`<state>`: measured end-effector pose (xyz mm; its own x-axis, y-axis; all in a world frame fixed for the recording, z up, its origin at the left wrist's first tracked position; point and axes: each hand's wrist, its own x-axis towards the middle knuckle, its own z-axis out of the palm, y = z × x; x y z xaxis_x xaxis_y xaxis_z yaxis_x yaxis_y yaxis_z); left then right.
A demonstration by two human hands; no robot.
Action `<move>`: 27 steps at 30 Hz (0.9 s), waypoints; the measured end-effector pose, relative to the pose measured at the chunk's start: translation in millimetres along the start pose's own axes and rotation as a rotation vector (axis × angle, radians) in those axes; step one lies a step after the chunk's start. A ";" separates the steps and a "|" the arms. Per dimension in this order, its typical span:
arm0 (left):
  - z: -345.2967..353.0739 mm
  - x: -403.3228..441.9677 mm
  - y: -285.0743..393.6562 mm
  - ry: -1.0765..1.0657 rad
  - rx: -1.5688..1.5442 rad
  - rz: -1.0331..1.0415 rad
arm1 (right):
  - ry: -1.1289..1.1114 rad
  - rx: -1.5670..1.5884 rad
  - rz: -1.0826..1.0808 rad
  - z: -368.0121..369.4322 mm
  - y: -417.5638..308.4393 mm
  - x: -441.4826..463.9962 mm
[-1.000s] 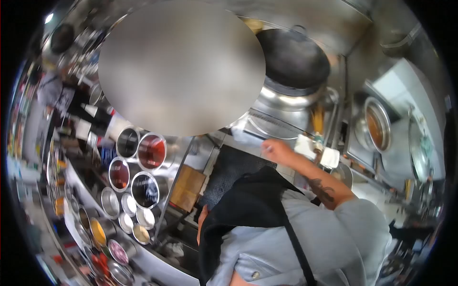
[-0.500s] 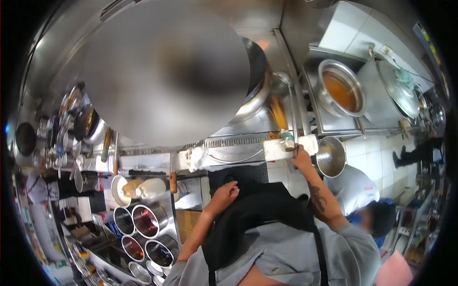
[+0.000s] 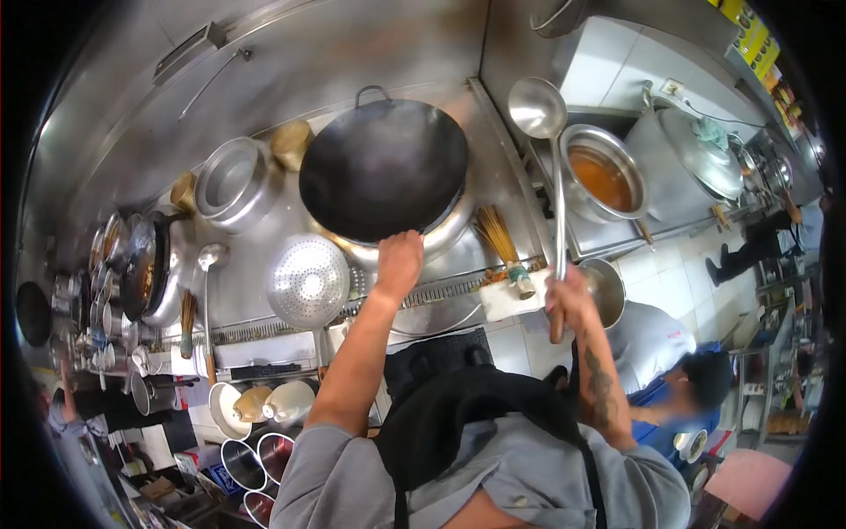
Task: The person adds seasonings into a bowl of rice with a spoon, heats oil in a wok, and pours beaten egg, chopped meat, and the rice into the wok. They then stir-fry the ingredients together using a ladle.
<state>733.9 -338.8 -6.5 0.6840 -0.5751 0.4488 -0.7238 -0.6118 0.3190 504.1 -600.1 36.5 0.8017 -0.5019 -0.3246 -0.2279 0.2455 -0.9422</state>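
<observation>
A dark wok (image 3: 383,167) sits on the stove's burner in front of me, its loop handle at the far rim. Closed at the wok's near edge is my left hand (image 3: 401,262), fingers curled over the rim; the exact grip is partly hidden. My right hand (image 3: 573,298) is wrapped around the long shaft of a metal ladle (image 3: 538,108), just above its wooden end. The ladle stands raised, bowl up, right of the wok. Below it a bamboo brush (image 3: 500,236) leans on a folded white cloth (image 3: 502,301). A perforated strainer (image 3: 308,281) lies left of my left hand.
Metal pots (image 3: 231,185) stand back left, and another ladle (image 3: 212,257) lies along the stove. To the right are a pot of orange-brown liquid (image 3: 597,179) and a tall lidded stockpot (image 3: 674,150). A person in blue (image 3: 661,419) is close on my right.
My left hand has moved forward from near my apron to the wok's rim. The ladle is lifted upright. A blurred grey patch that covered the stove is gone, so the wok and strainer show.
</observation>
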 end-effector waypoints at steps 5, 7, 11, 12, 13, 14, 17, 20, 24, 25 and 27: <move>5.7 -6.0 -8.7 -0.020 -0.026 0.027 | 0.105 -0.159 -0.099 -22.3 -84.5 3.3; 1.8 -0.8 -6.8 -0.018 -0.025 0.052 | 0.181 -0.343 -0.176 -47.5 -88.8 1.0; 0.8 -5.0 -9.9 -0.049 0.016 0.048 | 0.331 -0.657 -0.232 -80.3 -100.0 -0.3; 2.2 -4.2 -10.0 -0.057 0.017 0.044 | 0.329 -0.725 -0.230 -93.7 -95.9 8.4; 2.3 -3.3 -9.0 -0.068 0.016 0.034 | 0.328 -0.794 -0.228 -99.5 -99.0 11.3; 2.4 -2.2 -8.4 -0.077 0.017 0.025 | 0.366 -0.829 -0.177 -102.1 -101.7 13.0; -0.1 -0.2 -4.7 -0.075 0.014 0.028 | 0.339 -0.827 -0.107 -115.5 -100.0 23.3; 1.8 -0.2 -6.8 -0.042 0.006 0.036 | 0.295 -0.762 0.028 -118.4 -106.9 22.6; 1.8 -2.5 -6.8 -0.046 -0.021 0.018 | 0.242 -0.097 0.126 -106.3 -130.2 5.6; 1.1 -2.6 -6.9 -0.049 -0.026 0.016 | 0.150 0.071 0.152 -109.6 -131.5 7.0; 0.7 -2.8 -7.8 -0.089 -0.044 -0.022 | -0.037 0.407 0.203 -124.9 -134.1 12.3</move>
<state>737.7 -332.9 -10.8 0.7040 -0.6089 0.3655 -0.7102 -0.6019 0.3651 475.5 -742.9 148.5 0.7840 -0.3816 -0.4896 -0.1530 0.6456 -0.7482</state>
